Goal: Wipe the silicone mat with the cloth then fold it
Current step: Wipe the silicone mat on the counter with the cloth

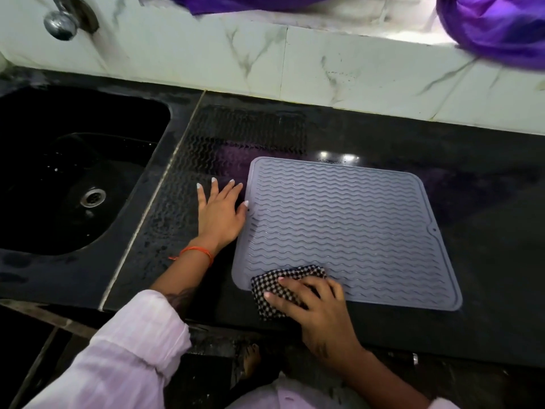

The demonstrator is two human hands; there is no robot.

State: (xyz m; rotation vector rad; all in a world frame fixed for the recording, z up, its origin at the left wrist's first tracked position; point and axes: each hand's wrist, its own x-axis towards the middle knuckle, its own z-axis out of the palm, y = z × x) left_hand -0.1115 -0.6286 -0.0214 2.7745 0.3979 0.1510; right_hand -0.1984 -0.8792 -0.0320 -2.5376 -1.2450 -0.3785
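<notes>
A grey silicone mat [348,228] with wavy ridges lies flat on the black counter [486,261]. A black-and-white checked cloth [274,281] sits bunched on the mat's near left corner. My right hand [312,302] presses down on the cloth, fingers spread over it and slightly bent. Flat on the counter, my left hand [219,211] lies just left of the mat, with its thumb touching the mat's left edge.
A black sink [73,172] with a metal drain [93,197] lies to the left. A wet wavy imprint [241,134] marks the counter behind the mat. White marble tiles [295,60] back the counter. Purple fabric [495,28] hangs at the top right. A tap [63,20] is top left.
</notes>
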